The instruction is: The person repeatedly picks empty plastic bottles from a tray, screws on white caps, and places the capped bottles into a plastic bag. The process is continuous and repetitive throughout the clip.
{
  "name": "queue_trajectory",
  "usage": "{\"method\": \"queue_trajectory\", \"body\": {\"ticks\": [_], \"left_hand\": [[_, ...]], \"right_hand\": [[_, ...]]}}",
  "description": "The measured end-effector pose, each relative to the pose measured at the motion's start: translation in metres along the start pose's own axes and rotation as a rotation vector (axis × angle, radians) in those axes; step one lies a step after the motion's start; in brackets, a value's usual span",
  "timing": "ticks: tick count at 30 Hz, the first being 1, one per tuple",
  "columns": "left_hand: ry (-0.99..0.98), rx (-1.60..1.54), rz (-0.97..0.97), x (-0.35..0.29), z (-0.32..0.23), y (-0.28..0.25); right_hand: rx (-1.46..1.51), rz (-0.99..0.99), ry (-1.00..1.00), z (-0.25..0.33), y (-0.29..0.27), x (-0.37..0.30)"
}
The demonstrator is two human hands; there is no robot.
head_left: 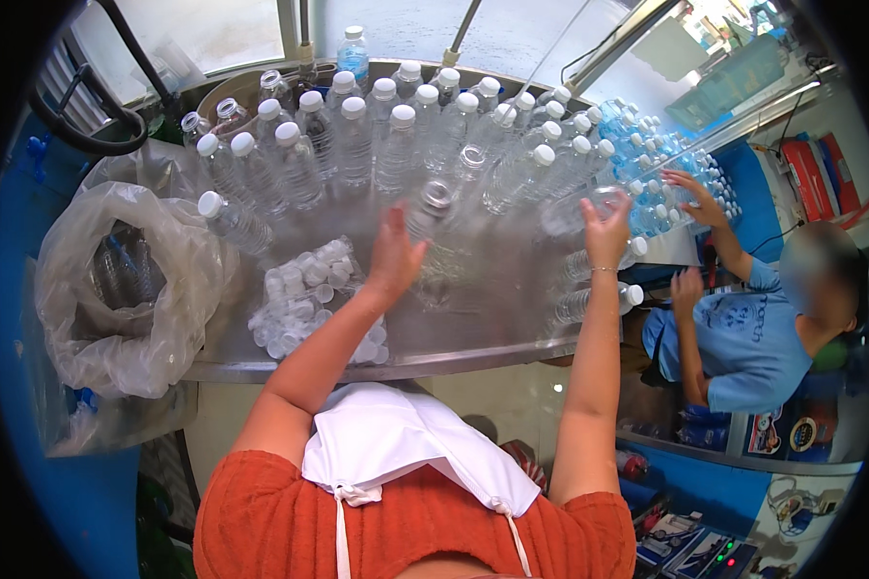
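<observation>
Reaching over the metal counter, my left hand (396, 256) has its fingers and thumb closed about the side of a clear uncapped plastic bottle (434, 201), blurred by motion. Farther right, my right hand (605, 232) grips another clear plastic bottle (568, 214), tilted and partly hidden by the fingers. Rows of clear bottles with white caps (354, 135) stand along the counter's far side; a few among them have open mouths. A heap of white caps (309, 289) in clear plastic lies to the left of my left forearm.
A large clear bag (63, 289) with bottles inside stands at the left. Two capped bottles (589, 304) lie near the counter's right end. Blue-tinted bottles (637, 145) crowd the back right. A person in a blue shirt (753, 338) reaches toward them from the right.
</observation>
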State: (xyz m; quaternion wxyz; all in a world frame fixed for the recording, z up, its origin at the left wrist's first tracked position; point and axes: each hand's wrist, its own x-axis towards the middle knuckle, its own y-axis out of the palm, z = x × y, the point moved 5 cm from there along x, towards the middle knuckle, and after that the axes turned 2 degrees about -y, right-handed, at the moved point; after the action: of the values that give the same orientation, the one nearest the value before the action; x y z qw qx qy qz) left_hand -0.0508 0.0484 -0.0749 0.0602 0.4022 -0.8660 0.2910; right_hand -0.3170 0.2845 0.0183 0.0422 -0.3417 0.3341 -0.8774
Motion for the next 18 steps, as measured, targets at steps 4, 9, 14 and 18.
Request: {"method": "queue_trajectory", "body": {"ticks": [4, 9, 14, 18], "left_hand": [[0.0, 0.067, -0.143, 0.021, 0.023, -0.029], [-0.019, 0.054, -0.118, 0.033, 0.032, -0.042], [-0.171, 0.333, 0.258, 0.015, 0.039, -0.112], [-0.272, 0.591, 0.571, -0.039, 0.054, -0.139]], "right_hand": [[-0.126, 0.183, 0.006, 0.0, 0.009, 0.007], [-0.096, -0.012, -0.036, -0.004, 0.011, 0.002], [-0.012, 0.151, 0.234, -0.026, 0.022, 0.003], [0.457, 0.237, 0.709, -0.053, 0.046, -0.02]]}}
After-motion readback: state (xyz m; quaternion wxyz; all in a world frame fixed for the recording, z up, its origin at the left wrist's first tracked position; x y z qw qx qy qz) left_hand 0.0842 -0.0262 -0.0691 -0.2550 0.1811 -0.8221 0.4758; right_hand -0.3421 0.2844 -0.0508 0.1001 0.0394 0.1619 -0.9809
